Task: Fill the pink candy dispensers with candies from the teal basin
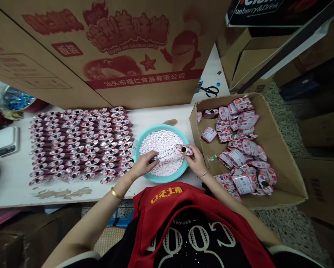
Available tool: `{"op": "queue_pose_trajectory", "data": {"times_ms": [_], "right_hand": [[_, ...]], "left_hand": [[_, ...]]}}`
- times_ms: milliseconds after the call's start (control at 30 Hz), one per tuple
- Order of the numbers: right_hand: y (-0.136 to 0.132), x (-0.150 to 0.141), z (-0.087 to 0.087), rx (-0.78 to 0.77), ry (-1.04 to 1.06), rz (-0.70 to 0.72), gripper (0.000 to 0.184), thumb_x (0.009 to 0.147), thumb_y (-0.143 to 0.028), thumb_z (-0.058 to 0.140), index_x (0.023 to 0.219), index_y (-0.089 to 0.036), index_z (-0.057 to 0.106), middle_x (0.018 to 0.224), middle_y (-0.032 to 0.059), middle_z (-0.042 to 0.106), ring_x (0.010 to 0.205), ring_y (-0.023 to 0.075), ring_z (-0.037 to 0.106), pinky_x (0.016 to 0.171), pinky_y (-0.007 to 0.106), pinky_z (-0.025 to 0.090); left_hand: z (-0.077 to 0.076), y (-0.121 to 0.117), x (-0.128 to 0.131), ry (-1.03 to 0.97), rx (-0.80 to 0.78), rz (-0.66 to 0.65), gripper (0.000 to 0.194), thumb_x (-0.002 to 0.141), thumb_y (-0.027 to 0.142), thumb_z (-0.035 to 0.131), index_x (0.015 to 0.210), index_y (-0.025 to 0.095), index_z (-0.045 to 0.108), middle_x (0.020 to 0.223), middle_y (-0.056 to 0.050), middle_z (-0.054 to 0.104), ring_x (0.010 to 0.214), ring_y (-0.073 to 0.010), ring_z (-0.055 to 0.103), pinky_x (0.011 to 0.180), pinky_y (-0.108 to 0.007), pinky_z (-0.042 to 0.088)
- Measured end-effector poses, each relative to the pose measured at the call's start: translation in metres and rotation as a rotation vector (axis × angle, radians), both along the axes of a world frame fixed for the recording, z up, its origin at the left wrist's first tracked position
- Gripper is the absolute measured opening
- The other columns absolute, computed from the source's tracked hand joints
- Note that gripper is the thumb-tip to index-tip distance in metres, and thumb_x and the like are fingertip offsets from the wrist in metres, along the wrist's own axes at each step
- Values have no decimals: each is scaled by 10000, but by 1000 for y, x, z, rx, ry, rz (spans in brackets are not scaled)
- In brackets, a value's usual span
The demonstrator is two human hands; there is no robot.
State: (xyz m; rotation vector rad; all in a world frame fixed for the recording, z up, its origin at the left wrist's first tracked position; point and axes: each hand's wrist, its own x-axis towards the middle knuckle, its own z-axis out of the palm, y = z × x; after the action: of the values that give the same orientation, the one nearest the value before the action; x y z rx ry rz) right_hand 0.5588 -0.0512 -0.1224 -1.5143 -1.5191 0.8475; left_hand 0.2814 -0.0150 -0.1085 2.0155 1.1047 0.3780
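In the head view, a turquoise basin [137,143] full of small white-pink candies [163,140] stands on the table between my hands. My right hand [195,162] grips a small pink packet [185,150] over the basin's right side. The packet's dark round spot faces up. My left hand [145,163] is over the basin's left side, its thumb and fingers drawn together just at the candies. What those fingers hold, if anything, is too small to tell.
Rows of upright pink packets [83,143] fill the table's left part. At right, an open cardboard box [284,167] holds loose packets. Large printed cartons [144,95] stand behind the basin. Black scissors [210,91] lie at the back; a white scale [7,140] sits far left.
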Motion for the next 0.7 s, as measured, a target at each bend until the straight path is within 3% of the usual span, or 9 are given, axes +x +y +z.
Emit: {"op": "queue_pose_trajectory", "data": {"times_ms": [100,233,400,467,533,600,700], "right_hand": [[4,-12,0,90,-97,134,326,853,-234,557,1180,-228,560,1165,106,620,1115,264,563,973,457,463],[7,-27,-4,148,-143,246,381,848,-173,516,1223,-233,541,1191,100,613,1149,262,539,1000,469,447],[6,-34,-14,147,-130,284,409,847,-164,500,1250,-227,527,1218,105,608,1172,254,531,1017,471,437],[5,-32,-19,122,-123,263,391,853,-183,505,1240,-226,534,1219,106,615,1177,255,536,1050,491,401],[5,-28,-22,93,-100,219,370,857,-205,515,1225,-231,541,1222,107,621,1178,257,545,1084,509,354],[5,-24,-23,65,-58,168,355,858,-228,534,1213,-239,542,1221,103,627,1170,258,556,1105,522,318],[7,-17,-21,13,21,86,345,851,-267,577,1193,-242,546,1205,99,632,1142,256,572,1088,510,345]], "left_hand": [[39,13,-1,180,56,-106,264,899,328,497,1106,181,571,1028,-80,657,906,-184,621,784,-299,485],[86,20,25,562,133,-240,187,896,222,464,1009,167,603,932,-86,658,817,-210,635,672,-304,472],[120,15,60,794,218,-300,268,868,58,405,978,144,633,899,-118,647,806,-233,635,618,-304,457],[121,20,58,760,228,-291,286,877,68,402,990,163,646,880,-112,642,802,-231,628,633,-312,463],[113,32,44,712,250,-252,302,893,92,393,1026,189,648,866,-100,638,795,-226,619,672,-328,469],[93,46,22,701,276,-194,295,900,112,391,1011,188,654,850,-105,637,810,-238,617,731,-365,469],[48,57,-9,770,217,-186,259,869,86,417,853,142,670,822,-141,645,844,-265,626,789,-410,460]]}}
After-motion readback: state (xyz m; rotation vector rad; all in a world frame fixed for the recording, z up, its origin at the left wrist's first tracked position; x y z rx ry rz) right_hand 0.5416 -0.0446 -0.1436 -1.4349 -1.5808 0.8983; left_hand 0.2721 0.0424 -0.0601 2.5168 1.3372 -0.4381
